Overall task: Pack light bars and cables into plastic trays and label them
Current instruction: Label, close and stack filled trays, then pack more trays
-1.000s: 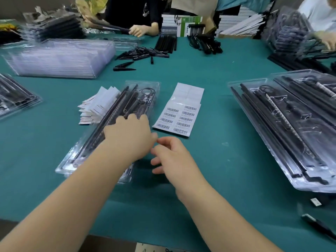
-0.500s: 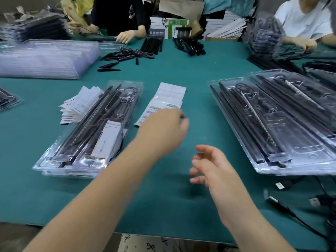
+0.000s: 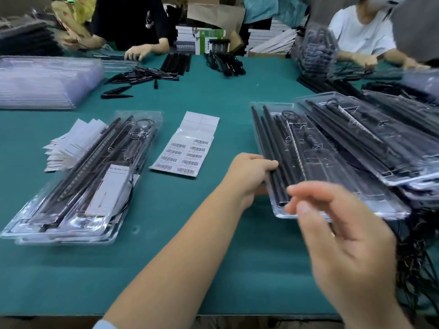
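Observation:
A filled clear plastic tray (image 3: pixel 78 176) with black light bars, cables and a white card lies at the left. A sheet of barcode labels (image 3: pixel 184 150) lies in the middle of the green table. At the right, several filled trays overlap in a pile; my left hand (image 3: pixel 249 174) grips the left edge of the nearest tray (image 3: pixel 332 176), fingers curled over its rim. My right hand (image 3: pixel 342 238) hovers in front of that tray's near corner, fingers spread and relaxed, holding nothing.
White leaflets (image 3: pixel 69 143) fan out left of the left tray. A stack of empty clear trays (image 3: pixel 45 81) sits far left. Loose black bars (image 3: pixel 142 77) and cables (image 3: pixel 225 65) lie at the far side, where other people work. Black cables (image 3: pixel 418 257) trail off at the right edge.
My left hand moved from the left tray, across the label sheet, to the right pile and took hold of the nearest tray's edge. My right hand rose toward that tray.

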The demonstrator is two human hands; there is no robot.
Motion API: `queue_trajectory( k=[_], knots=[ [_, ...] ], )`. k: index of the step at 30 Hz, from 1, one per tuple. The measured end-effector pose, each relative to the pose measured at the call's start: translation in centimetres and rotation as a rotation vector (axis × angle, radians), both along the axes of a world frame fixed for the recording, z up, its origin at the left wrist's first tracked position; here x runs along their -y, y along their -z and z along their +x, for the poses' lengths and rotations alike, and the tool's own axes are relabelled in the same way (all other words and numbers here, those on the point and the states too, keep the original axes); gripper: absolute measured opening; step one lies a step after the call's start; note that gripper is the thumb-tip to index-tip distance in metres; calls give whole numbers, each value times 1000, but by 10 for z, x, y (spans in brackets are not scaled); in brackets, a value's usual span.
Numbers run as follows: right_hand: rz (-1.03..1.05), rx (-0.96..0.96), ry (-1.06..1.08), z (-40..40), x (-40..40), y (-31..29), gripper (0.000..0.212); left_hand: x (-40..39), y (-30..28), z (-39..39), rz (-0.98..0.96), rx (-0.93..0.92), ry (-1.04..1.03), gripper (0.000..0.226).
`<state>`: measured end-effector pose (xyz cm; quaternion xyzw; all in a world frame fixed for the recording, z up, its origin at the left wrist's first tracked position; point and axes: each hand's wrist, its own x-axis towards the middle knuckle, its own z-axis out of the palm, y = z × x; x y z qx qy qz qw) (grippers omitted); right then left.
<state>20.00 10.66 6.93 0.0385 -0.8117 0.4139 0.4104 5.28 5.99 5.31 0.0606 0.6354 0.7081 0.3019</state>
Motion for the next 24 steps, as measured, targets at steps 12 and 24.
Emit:
queue_trajectory(
  k=[12, 24],
  knots=[
    [80, -212, 3, 5, 32, 31, 17, 91, 8, -28, 76, -65, -79, 29],
    [433, 750, 588, 21, -130, 18, 52, 97, 30, -21, 275, 29, 162, 38]
  ],
)
